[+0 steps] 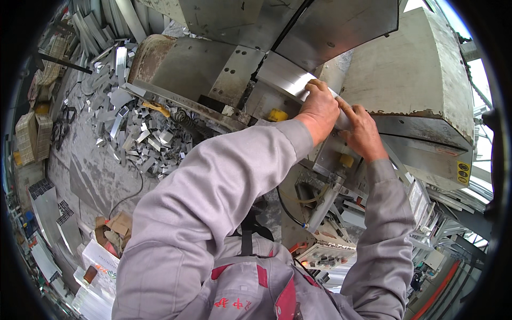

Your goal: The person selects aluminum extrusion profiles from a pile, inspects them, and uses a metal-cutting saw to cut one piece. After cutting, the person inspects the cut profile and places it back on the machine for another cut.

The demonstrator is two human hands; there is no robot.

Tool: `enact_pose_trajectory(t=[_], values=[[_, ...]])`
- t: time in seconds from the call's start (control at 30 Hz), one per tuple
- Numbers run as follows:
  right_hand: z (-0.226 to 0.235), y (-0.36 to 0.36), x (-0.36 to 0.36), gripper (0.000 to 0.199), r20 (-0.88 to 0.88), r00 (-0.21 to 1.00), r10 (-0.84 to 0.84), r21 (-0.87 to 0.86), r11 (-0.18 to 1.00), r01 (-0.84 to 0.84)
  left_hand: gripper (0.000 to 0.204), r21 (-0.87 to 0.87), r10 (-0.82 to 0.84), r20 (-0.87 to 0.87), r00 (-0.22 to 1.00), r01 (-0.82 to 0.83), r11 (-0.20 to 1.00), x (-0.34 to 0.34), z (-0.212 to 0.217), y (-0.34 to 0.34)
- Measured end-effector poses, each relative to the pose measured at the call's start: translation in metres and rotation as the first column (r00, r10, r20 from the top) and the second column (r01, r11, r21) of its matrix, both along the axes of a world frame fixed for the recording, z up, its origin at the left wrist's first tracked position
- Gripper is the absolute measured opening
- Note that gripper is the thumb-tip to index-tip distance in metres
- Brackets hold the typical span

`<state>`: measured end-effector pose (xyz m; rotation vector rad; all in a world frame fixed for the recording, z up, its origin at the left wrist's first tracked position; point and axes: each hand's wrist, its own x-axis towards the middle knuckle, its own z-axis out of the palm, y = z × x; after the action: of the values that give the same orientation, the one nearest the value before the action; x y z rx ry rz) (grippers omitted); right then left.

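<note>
Clearly, both hands are on the work; I see the left hand bent over a shiny silver metal bar, its fingertips resting on the bright upper face, its thumb hidden from me; just beside it, the right hand lies at the nearer part of the same bar, index finger reaching forward and thumb lower down; whether either one truly clamps the metal, I cannot tell from my view. The bar lies slantwise on the machine, its far end under the edge of a large grey metal guard; to the right of the hands bulks a worn cream housing with chipped edges.

Close below the bar I make out one yellow knob near the left sleeve and another yellow piece near the right wrist; lower still come a metal cylinder and a control box with buttons. Farther left, a heap of silver offcuts covers part of the floor, with a coiled hose at its edge; beyond, an open cardboard box sits lower left; long metal profiles lean at upper left.
</note>
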<state>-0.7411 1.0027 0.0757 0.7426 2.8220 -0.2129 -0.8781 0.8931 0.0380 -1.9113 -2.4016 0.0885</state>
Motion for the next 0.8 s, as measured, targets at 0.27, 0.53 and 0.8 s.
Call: enact_pose_trajectory(t=[0.27,0.53,0.8], values=[[-0.002,-0.001,0.001,0.094,-0.021,1.0,0.003,-0.001,1.0,-0.003,0.04,-0.028,0.001,-0.041,0.999,-0.002,1.0,0.004,0.002,0.001],[-0.005,0.0,0.004,0.091,-0.064,0.998,0.007,-0.004,1.0,-0.007,0.042,-0.047,0.071,-0.072,0.995,-0.075,0.996,0.018,0.003,0.008],[-0.007,-0.003,0.008,0.091,-0.1,0.995,0.017,-0.004,1.0,-0.018,0.045,-0.039,0.101,-0.071,0.992,-0.104,0.994,0.024,-0.005,0.012]])
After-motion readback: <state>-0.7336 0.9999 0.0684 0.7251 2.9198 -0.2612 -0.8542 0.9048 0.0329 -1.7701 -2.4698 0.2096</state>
